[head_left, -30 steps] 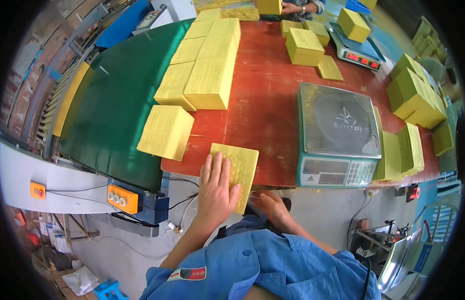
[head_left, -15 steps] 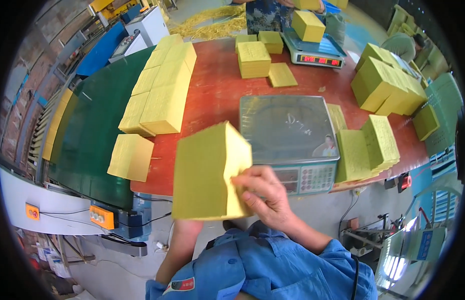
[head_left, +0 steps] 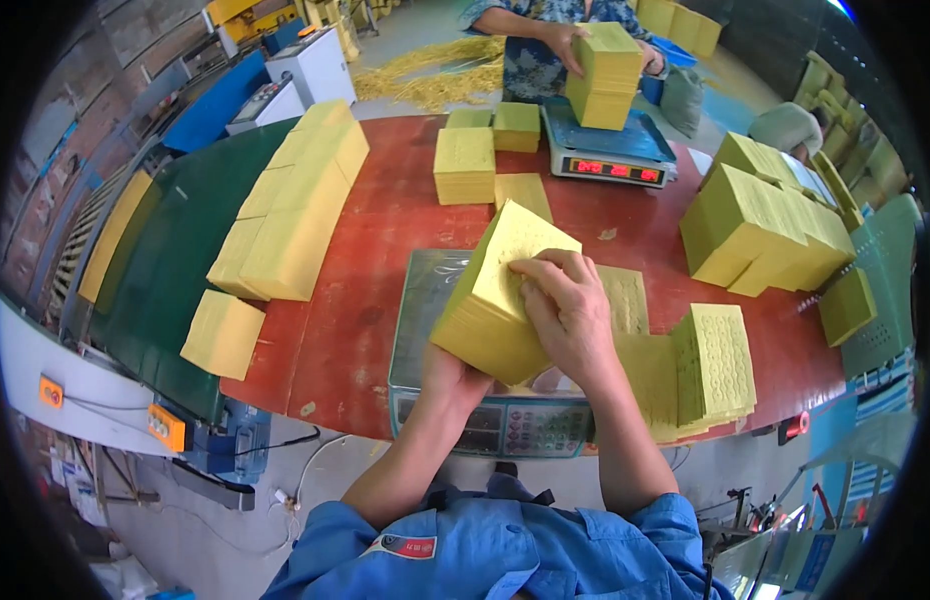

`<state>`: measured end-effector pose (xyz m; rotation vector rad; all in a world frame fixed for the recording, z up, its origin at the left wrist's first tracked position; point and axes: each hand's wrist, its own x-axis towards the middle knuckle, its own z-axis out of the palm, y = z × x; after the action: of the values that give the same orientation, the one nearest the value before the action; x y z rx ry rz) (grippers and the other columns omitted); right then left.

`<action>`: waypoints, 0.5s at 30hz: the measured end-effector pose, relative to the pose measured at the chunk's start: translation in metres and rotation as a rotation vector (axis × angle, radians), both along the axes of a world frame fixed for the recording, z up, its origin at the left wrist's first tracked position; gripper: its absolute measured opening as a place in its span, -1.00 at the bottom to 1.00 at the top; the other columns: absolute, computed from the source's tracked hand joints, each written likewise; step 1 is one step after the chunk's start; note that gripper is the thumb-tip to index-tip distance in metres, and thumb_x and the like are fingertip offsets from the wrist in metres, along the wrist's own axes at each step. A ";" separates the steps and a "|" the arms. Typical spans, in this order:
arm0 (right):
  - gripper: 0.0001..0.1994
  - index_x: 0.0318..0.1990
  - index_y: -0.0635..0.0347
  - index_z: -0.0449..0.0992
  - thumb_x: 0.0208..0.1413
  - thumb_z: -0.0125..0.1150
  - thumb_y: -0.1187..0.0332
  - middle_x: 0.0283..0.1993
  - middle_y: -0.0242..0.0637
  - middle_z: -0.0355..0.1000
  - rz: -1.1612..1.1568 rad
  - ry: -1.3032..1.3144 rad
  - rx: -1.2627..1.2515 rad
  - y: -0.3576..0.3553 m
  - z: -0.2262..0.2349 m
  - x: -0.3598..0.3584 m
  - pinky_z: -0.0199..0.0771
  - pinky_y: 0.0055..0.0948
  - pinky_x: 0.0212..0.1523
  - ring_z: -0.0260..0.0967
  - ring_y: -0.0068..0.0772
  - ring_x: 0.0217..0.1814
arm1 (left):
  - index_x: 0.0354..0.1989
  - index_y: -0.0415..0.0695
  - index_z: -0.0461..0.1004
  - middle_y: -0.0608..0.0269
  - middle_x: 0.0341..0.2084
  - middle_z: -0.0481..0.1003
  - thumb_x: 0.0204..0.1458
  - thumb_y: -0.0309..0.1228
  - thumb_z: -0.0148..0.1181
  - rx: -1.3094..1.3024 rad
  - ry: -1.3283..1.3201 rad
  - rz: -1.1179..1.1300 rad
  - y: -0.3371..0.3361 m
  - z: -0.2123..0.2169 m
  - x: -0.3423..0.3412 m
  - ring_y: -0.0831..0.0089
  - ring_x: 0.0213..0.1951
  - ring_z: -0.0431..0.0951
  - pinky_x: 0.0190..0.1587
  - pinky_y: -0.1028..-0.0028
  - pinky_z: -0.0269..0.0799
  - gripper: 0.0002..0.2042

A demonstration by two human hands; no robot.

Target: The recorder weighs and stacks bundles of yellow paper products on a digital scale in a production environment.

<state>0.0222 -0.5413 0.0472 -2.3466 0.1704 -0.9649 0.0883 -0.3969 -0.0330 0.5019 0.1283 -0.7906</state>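
Over the near digital scale (head_left: 422, 310) I hold a thick stack of yellow paper (head_left: 500, 300), tilted, with its embossed top face turned up. My left hand (head_left: 453, 378) is closed under its lower left side, the fingers mostly hidden behind the paper. Bent fingers of my right hand (head_left: 570, 305) press on the top face and right edge, with the thumb near the index fingertip. Whether they pinch single sheets I cannot tell. Right of the scale, a thinner paper stack (head_left: 720, 365) leans upright beside flat-lying yellow sheets (head_left: 647, 375).
A long row of yellow stacks (head_left: 290, 220) lines the table's left, with a lone stack (head_left: 223, 333) nearer me. Opposite, a co-worker's hands (head_left: 568, 48) grip a tall stack on a second scale (head_left: 610, 160). More stacks (head_left: 755, 225) stand right. A green conveyor belt (head_left: 165, 290) runs left.
The paper stack has moved right and away from me, over the scale. My left hand now shows, supporting it from below. Across the table, the co-worker's hands now hold a taller stack.
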 end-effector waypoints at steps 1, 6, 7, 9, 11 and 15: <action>-0.78 -0.10 0.16 0.63 0.09 0.23 0.50 -0.06 -0.14 0.46 0.017 -0.001 0.006 0.000 -0.002 0.003 0.42 -0.18 0.05 0.39 -0.03 0.00 | 0.30 -0.22 0.30 0.01 0.19 0.39 0.40 0.00 -0.27 -0.002 0.079 0.041 0.004 0.004 -0.002 0.20 0.24 0.39 0.32 0.15 0.31 -0.44; -0.77 -0.13 0.04 0.65 0.01 0.29 0.42 -0.11 -0.26 0.47 0.060 0.038 -0.191 0.018 -0.011 0.005 0.36 -0.16 -0.04 0.41 -0.15 -0.02 | 0.27 -0.41 0.28 -0.06 0.20 0.36 0.41 -0.05 -0.26 0.135 -0.007 0.084 0.065 -0.002 -0.018 0.16 0.26 0.36 0.37 0.17 0.21 -0.41; -0.72 -0.11 0.05 0.66 -0.04 0.32 0.46 -0.09 -0.27 0.46 0.048 0.020 -0.232 0.021 -0.013 0.002 0.35 -0.20 -0.02 0.38 -0.14 -0.02 | 0.30 -0.37 0.26 -0.04 0.25 0.32 0.40 -0.08 -0.23 0.251 -0.125 0.063 0.070 -0.004 -0.023 0.17 0.28 0.33 0.40 0.18 0.16 -0.43; -0.71 -0.10 0.06 0.65 -0.04 0.32 0.47 -0.07 -0.26 0.46 0.054 0.043 -0.241 0.023 -0.009 -0.001 0.35 -0.19 -0.01 0.38 -0.13 -0.01 | 0.34 -0.34 0.26 -0.02 0.35 0.24 0.37 -0.25 -0.13 0.396 -0.332 0.027 0.080 -0.001 -0.028 0.19 0.34 0.27 0.43 0.19 0.10 -0.51; -0.70 -0.08 0.09 0.63 -0.03 0.31 0.47 0.01 -0.23 0.44 0.053 0.093 -0.266 0.029 -0.005 -0.002 0.35 -0.15 0.06 0.38 -0.08 0.07 | 0.30 -0.36 0.30 -0.06 0.29 0.30 0.33 -0.33 -0.06 0.633 -0.797 0.181 0.080 0.026 -0.028 0.14 0.32 0.31 0.41 0.17 0.14 -0.54; -0.74 -0.11 0.13 0.62 -0.01 0.31 0.46 -0.01 -0.19 0.45 0.001 0.122 -0.280 0.050 0.001 0.001 0.37 -0.09 0.09 0.40 -0.05 0.10 | 0.20 -0.38 0.41 -0.10 0.19 0.40 0.14 -0.49 0.12 0.843 -1.709 0.323 0.075 0.050 0.007 0.05 0.31 0.35 0.37 0.08 0.21 -0.57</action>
<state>0.0234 -0.4911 0.0482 -2.6630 0.0866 -0.8940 0.0950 -0.3218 0.0169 1.7417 -1.0631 0.2499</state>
